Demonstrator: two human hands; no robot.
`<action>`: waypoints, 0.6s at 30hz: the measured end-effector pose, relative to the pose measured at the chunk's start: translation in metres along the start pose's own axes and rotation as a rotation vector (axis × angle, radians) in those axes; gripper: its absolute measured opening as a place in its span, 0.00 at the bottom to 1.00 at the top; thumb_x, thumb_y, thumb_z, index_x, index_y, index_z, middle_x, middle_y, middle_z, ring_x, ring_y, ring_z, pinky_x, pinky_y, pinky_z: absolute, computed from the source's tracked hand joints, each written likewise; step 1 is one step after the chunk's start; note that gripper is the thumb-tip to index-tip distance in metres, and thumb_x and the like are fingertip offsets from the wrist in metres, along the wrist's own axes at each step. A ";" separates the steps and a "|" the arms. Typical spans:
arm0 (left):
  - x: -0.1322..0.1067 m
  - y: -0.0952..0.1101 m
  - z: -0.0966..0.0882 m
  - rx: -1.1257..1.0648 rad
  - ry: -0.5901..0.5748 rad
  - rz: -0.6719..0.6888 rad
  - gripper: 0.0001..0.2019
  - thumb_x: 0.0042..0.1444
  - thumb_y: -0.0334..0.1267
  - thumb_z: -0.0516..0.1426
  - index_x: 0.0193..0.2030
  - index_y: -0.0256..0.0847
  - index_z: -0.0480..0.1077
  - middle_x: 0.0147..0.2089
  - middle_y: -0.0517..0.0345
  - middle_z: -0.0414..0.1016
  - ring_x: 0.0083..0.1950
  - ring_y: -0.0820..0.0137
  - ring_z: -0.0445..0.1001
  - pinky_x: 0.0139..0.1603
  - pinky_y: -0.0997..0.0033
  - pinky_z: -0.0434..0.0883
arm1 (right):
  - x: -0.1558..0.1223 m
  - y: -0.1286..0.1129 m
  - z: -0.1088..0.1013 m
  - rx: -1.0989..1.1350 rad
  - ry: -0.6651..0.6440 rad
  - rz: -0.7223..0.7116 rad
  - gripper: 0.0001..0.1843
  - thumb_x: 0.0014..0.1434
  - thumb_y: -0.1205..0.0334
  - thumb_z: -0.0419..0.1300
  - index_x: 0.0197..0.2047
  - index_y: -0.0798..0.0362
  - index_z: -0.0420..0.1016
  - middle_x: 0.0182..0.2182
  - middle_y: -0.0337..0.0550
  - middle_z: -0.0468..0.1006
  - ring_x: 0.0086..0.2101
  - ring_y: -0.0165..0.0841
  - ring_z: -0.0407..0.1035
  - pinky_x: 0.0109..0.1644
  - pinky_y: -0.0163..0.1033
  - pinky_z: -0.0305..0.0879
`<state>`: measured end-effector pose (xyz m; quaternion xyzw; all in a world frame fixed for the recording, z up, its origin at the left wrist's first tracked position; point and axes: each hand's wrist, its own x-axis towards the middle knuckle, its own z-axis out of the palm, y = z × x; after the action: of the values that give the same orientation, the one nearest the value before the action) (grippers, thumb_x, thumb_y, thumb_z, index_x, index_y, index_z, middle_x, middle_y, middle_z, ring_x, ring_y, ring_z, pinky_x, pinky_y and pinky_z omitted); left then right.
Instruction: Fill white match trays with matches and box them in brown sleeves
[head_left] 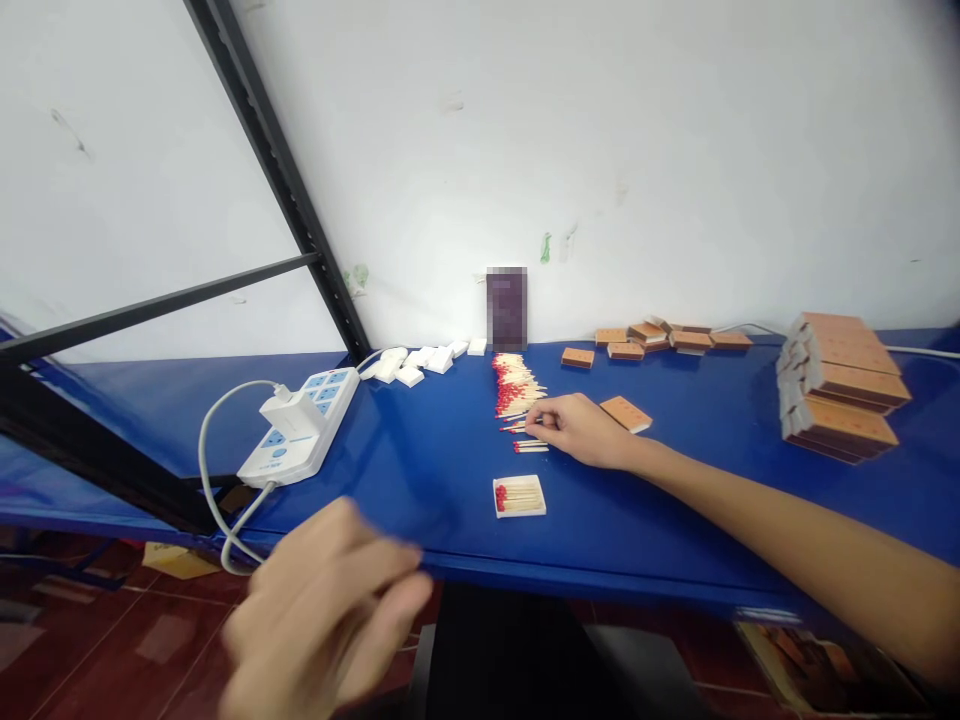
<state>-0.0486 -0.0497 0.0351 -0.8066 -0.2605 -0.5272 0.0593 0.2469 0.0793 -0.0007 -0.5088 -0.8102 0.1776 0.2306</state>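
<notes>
My right hand (574, 428) is closed in a pinch at the near end of a heap of red-tipped matches (517, 388). A few matches stick out to the left of its fingertips. Just in front lie several loose matches (531, 447) in a short row. Closer to me is a white matchbox tray (519, 513) with matches laid side by side, heads to the left. My left hand (322, 610) hovers before the table's front edge, blurred, loosely curled, thumb and fingers apart, and nothing shows in it. Behind my right hand rests an orange matchbox sleeve (627, 413).
White trays (412, 365) lie along the wall at the left. Orange matchbox covers (649, 338) are scattered at the back right, with a stack of matchboxes (844, 385) farther right. A power strip (307, 440) with a cable and a black metal frame (281, 165) stand at the left.
</notes>
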 end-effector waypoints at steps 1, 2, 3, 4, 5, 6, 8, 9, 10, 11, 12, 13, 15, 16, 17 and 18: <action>0.007 -0.006 0.010 0.009 -0.094 0.008 0.03 0.65 0.33 0.59 0.38 0.38 0.72 0.30 0.61 0.71 0.28 0.73 0.67 0.29 0.73 0.66 | 0.000 0.000 0.000 -0.003 -0.002 -0.001 0.12 0.63 0.57 0.57 0.36 0.52 0.79 0.22 0.37 0.72 0.25 0.30 0.63 0.31 0.35 0.51; 0.013 -0.012 0.020 0.020 -0.240 -0.052 0.05 0.66 0.32 0.56 0.37 0.39 0.71 0.29 0.61 0.71 0.28 0.72 0.66 0.30 0.71 0.64 | 0.000 0.000 0.000 -0.002 -0.004 -0.002 0.11 0.62 0.57 0.57 0.36 0.52 0.78 0.22 0.37 0.72 0.26 0.30 0.63 0.31 0.35 0.51; 0.017 -0.016 0.029 0.025 -0.332 -0.117 0.08 0.68 0.32 0.54 0.36 0.40 0.70 0.29 0.60 0.71 0.30 0.71 0.67 0.33 0.69 0.64 | 0.000 0.000 -0.001 0.005 -0.009 -0.004 0.11 0.62 0.57 0.57 0.35 0.52 0.78 0.22 0.37 0.71 0.25 0.29 0.63 0.30 0.35 0.51; 0.019 -0.019 0.038 0.035 -0.407 -0.177 0.10 0.69 0.33 0.53 0.34 0.40 0.69 0.30 0.61 0.71 0.30 0.71 0.67 0.34 0.68 0.63 | -0.001 0.000 -0.001 0.017 -0.016 -0.008 0.11 0.62 0.57 0.57 0.35 0.52 0.78 0.22 0.36 0.71 0.25 0.29 0.63 0.30 0.35 0.51; 0.020 -0.022 0.045 0.060 -0.480 -0.243 0.12 0.69 0.34 0.51 0.33 0.41 0.67 0.30 0.61 0.72 0.30 0.70 0.67 0.36 0.66 0.62 | -0.001 0.000 -0.002 0.032 -0.026 -0.012 0.11 0.61 0.56 0.58 0.35 0.52 0.78 0.22 0.36 0.71 0.25 0.29 0.62 0.30 0.35 0.51; 0.019 -0.023 0.050 0.091 -0.527 -0.295 0.14 0.70 0.36 0.50 0.31 0.41 0.65 0.29 0.63 0.71 0.29 0.70 0.66 0.37 0.65 0.60 | -0.002 0.000 -0.004 0.050 -0.037 -0.014 0.11 0.61 0.56 0.58 0.34 0.52 0.78 0.22 0.36 0.71 0.24 0.29 0.62 0.30 0.35 0.51; 0.015 -0.025 0.058 0.142 -0.588 -0.374 0.18 0.70 0.38 0.48 0.26 0.41 0.60 0.24 0.66 0.67 0.26 0.72 0.62 0.38 0.64 0.58 | -0.002 0.000 -0.006 0.088 -0.061 -0.022 0.11 0.61 0.55 0.58 0.33 0.53 0.77 0.22 0.36 0.70 0.24 0.29 0.61 0.29 0.35 0.52; 0.013 -0.026 0.060 0.154 -0.605 -0.402 0.19 0.70 0.39 0.48 0.25 0.41 0.58 0.22 0.67 0.64 0.25 0.72 0.60 0.39 0.64 0.57 | -0.002 0.000 -0.007 0.107 -0.070 -0.024 0.12 0.61 0.55 0.58 0.33 0.53 0.77 0.22 0.36 0.70 0.24 0.29 0.61 0.29 0.35 0.53; 0.011 -0.027 0.061 0.156 -0.617 -0.428 0.20 0.70 0.39 0.48 0.24 0.41 0.56 0.21 0.67 0.62 0.24 0.72 0.58 0.39 0.65 0.57 | -0.002 0.000 -0.007 0.123 -0.071 -0.021 0.12 0.61 0.54 0.58 0.33 0.53 0.77 0.22 0.36 0.70 0.24 0.29 0.61 0.30 0.35 0.53; 0.009 -0.027 0.062 0.151 -0.626 -0.455 0.20 0.69 0.40 0.48 0.23 0.41 0.55 0.20 0.67 0.61 0.24 0.71 0.58 0.38 0.66 0.58 | -0.002 0.001 -0.007 0.134 -0.063 -0.014 0.12 0.61 0.54 0.58 0.34 0.53 0.77 0.22 0.36 0.70 0.24 0.29 0.61 0.30 0.35 0.54; 0.008 -0.028 0.063 0.141 -0.634 -0.485 0.20 0.68 0.41 0.48 0.23 0.42 0.55 0.20 0.66 0.61 0.25 0.70 0.58 0.37 0.66 0.58 | -0.002 0.001 -0.007 0.138 -0.046 -0.006 0.12 0.61 0.54 0.57 0.35 0.53 0.77 0.21 0.35 0.70 0.24 0.29 0.61 0.30 0.35 0.54; 0.007 -0.028 0.064 0.128 -0.639 -0.516 0.20 0.68 0.42 0.49 0.23 0.42 0.56 0.20 0.65 0.62 0.26 0.69 0.60 0.36 0.67 0.58 | -0.001 0.002 -0.006 0.133 -0.025 0.004 0.12 0.62 0.54 0.57 0.36 0.53 0.77 0.21 0.35 0.70 0.24 0.29 0.61 0.30 0.35 0.54; 0.006 -0.029 0.065 0.103 -0.639 -0.571 0.20 0.67 0.44 0.50 0.23 0.42 0.56 0.20 0.64 0.64 0.28 0.68 0.62 0.34 0.68 0.58 | 0.001 0.004 -0.004 0.100 0.019 0.014 0.12 0.62 0.55 0.56 0.36 0.53 0.77 0.21 0.35 0.70 0.24 0.29 0.61 0.31 0.36 0.54; 0.006 -0.029 0.067 0.095 -0.634 -0.589 0.20 0.66 0.44 0.51 0.22 0.42 0.56 0.20 0.64 0.64 0.28 0.67 0.63 0.34 0.69 0.57 | 0.001 0.004 -0.003 0.080 0.033 0.010 0.12 0.62 0.56 0.56 0.36 0.53 0.78 0.21 0.35 0.69 0.23 0.29 0.61 0.31 0.36 0.54; 0.005 -0.029 0.068 0.091 -0.627 -0.596 0.21 0.66 0.45 0.51 0.22 0.42 0.55 0.20 0.64 0.63 0.28 0.68 0.63 0.33 0.69 0.57 | 0.002 0.005 -0.002 0.061 0.041 0.003 0.12 0.62 0.57 0.56 0.36 0.53 0.78 0.21 0.35 0.69 0.23 0.29 0.61 0.31 0.36 0.54; 0.005 -0.029 0.069 0.089 -0.620 -0.593 0.22 0.66 0.45 0.51 0.22 0.42 0.54 0.19 0.64 0.62 0.27 0.69 0.62 0.33 0.69 0.57 | 0.003 0.006 -0.001 0.046 0.042 -0.005 0.12 0.61 0.57 0.56 0.36 0.53 0.78 0.20 0.35 0.68 0.23 0.29 0.60 0.31 0.35 0.54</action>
<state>-0.0045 0.0023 0.0042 -0.8138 -0.5091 -0.2421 -0.1411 0.2504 0.0842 -0.0024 -0.5049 -0.8022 0.1849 0.2598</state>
